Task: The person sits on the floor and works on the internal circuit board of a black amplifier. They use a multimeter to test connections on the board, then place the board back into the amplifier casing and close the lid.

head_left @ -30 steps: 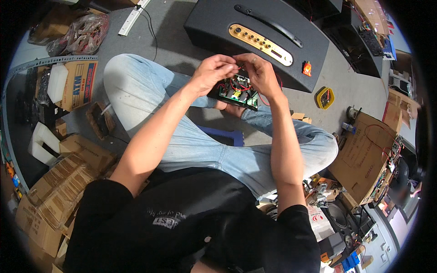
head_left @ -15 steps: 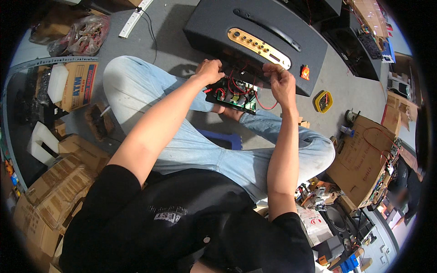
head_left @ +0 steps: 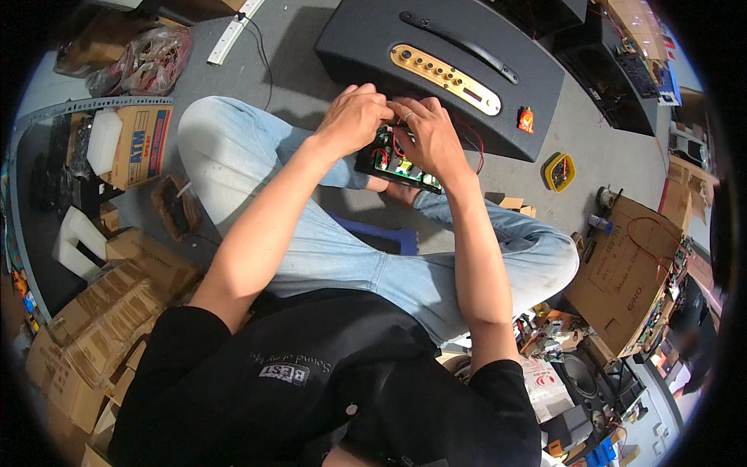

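My left hand and my right hand meet over the top edge of a black panel carrying a green circuit board. Fingers of both are bent and pressed together at the fingertips; whatever they grip is hidden beneath them. The board tilts in front of my feet, and red wires run from behind my right hand along the speaker's near side. Just beyond stands a large black speaker cabinet with a gold knob panel and a carrying handle on top.
A small orange packet lies on the speaker. Right of it, a yellow tray of small parts sits on the floor. Cardboard boxes crowd the left; another carton stands right. A white power strip lies at the far left.
My right hand has come left and down from the speaker's edge to meet my left hand. The left hand has shifted slightly; both now cover the panel's top edge.
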A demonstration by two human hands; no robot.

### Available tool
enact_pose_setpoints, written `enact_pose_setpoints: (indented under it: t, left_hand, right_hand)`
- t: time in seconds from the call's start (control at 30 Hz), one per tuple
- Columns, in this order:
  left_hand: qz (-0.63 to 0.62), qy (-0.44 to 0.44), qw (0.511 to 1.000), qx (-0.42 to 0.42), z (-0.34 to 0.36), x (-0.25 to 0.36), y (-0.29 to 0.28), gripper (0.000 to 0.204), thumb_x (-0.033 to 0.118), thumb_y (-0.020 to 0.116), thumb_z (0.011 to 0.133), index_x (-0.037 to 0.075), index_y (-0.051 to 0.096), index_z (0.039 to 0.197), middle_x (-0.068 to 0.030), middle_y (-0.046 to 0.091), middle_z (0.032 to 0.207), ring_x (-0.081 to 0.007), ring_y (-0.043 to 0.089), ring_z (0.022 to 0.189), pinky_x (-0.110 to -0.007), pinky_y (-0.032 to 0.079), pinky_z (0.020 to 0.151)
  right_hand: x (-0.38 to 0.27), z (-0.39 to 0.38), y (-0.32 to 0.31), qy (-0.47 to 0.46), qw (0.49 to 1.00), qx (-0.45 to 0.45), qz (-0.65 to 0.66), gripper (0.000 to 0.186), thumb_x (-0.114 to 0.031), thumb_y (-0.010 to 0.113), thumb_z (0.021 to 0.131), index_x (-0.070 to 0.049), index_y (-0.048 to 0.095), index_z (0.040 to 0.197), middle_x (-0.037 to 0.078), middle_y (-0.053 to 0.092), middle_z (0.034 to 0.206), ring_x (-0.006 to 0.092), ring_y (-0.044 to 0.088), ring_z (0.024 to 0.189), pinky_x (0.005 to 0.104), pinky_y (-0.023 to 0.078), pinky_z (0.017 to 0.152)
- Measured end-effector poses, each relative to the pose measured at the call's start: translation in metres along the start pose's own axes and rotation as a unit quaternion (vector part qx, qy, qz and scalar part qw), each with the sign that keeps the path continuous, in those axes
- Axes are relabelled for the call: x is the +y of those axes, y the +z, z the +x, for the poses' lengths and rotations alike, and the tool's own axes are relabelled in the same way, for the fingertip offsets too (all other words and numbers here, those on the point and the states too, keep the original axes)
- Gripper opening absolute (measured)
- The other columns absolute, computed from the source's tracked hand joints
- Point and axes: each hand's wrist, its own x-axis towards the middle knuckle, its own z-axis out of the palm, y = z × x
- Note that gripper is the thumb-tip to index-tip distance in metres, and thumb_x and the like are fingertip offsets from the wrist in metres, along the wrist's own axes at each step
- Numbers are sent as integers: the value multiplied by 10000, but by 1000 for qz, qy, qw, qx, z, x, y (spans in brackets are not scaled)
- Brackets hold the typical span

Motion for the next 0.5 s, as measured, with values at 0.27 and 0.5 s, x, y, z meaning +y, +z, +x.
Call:
enact_pose_setpoints:
  t: [0.27,0.5]
  left_hand:
    - [-105,-79,956,264,-1,14,13,111,18,682,855,66,714,949,-52,653,886,-254,621,910,-411,506,824]
    - [-223,-292,930,-2,-22,-12,103,318,172,730,879,33,686,1162,-179,733,1105,-335,699,1082,-433,537,945]
  right_hand:
    - [24,0,-8,-3,997,6,-78,216,-193,738,865,-63,779,1033,126,728,840,283,668,871,417,478,853]
    - [19,-11,-25,227,943,39,242,250,-93,613,998,-4,692,1217,147,785,976,204,763,931,325,567,819]
